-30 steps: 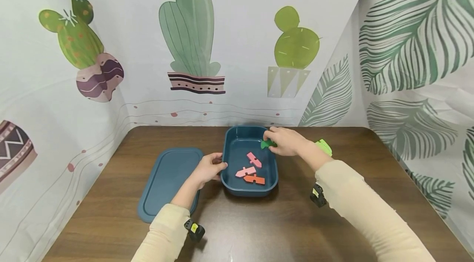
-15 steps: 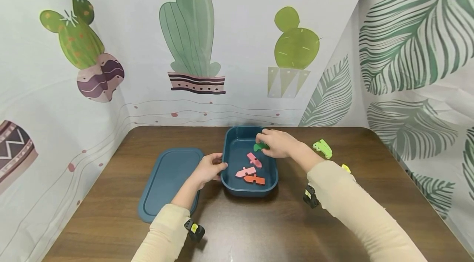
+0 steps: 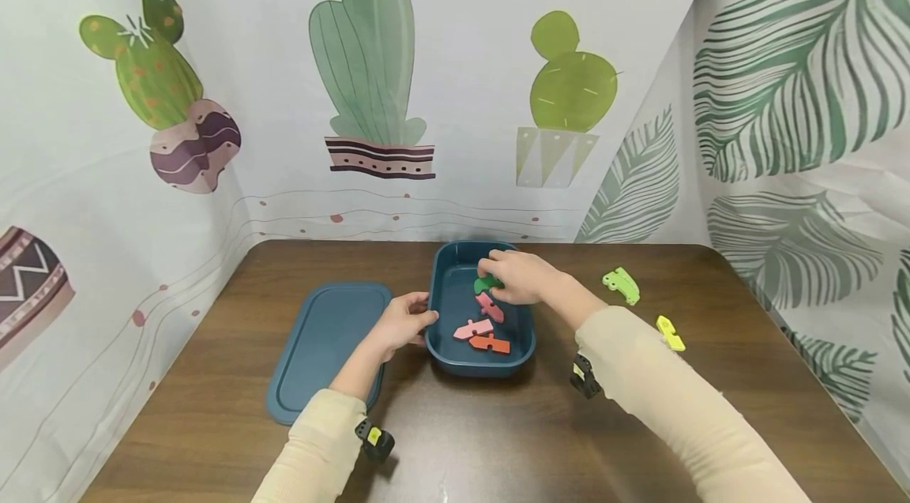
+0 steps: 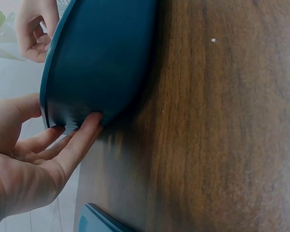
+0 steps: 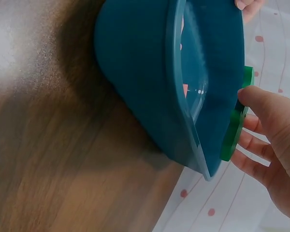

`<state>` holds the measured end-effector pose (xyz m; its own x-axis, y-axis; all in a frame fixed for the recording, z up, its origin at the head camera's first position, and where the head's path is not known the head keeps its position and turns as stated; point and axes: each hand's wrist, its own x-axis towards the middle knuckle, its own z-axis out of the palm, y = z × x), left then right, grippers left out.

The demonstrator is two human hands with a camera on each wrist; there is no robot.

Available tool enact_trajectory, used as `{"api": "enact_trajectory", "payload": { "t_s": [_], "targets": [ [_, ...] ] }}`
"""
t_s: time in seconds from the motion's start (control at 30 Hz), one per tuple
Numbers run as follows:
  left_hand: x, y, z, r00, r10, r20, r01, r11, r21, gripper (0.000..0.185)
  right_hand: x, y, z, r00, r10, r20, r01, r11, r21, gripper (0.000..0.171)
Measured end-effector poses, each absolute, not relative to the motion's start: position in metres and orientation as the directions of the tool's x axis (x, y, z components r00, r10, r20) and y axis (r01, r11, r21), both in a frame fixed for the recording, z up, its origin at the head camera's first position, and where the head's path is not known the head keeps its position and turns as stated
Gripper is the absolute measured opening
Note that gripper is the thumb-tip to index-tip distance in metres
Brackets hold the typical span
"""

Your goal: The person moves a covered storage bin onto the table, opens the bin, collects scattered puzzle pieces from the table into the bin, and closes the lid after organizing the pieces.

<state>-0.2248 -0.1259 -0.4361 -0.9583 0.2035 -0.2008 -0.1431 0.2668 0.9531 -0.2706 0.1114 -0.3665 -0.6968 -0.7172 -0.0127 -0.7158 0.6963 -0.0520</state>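
Note:
A dark blue box [image 3: 449, 294] stands uncovered on the table. My left hand [image 3: 400, 325] grips its left side; in the left wrist view the thumb is at the rim and the fingers [image 4: 82, 137] press the outer wall. Over the box's far part, my right hand [image 3: 524, 277] pinches a flat green puzzle piece [image 5: 233, 135] between thumb and fingers, above the rim in the right wrist view. Inside lie a deep pink arrow-shaped piece [image 3: 490, 308], a light pink one [image 3: 471, 330] and an orange one [image 3: 490, 343]. The right fingers partly hide the green piece.
A flat blue lid [image 3: 330, 349] lies on the table left of the box. To the right are a light green piece with eyes [image 3: 622, 286] and a yellow arrow-shaped piece [image 3: 669, 334]. A printed cloth wall [image 3: 469, 211] rises behind the table.
My right hand has moved left with the green puzzle piece, from the box's right rim further over its inside. The yellow piece has come into view from behind the sleeve. My left hand stays put.

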Motion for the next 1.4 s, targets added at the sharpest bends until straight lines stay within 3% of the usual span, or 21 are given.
{"api": "enact_trajectory", "payload": {
  "t_s": [0.27, 0.77, 1.4],
  "targets": [
    [-0.208, -0.122, -0.408, -0.954, 0.222, -0.201, -0.135, 0.283, 0.95, 0.045, -0.268, 0.101, -0.366, -0.695, -0.718, -0.03, -0.715, 0.695, -0.074, 0.024],
    [-0.207, -0.121, -0.405, -0.951, 0.229, -0.207, -0.142, 0.27, 0.952, 0.046, -0.267, 0.086, -0.371, -0.691, -0.721, -0.05, -0.719, 0.693, -0.06, 0.025],
    [-0.226, -0.125, -0.439, -0.958, 0.199, -0.204, -0.145, 0.275, 0.95, 0.043, -0.265, 0.079, -0.38, -0.69, -0.721, -0.061, -0.717, 0.693, -0.076, 0.028]
  ]
}}
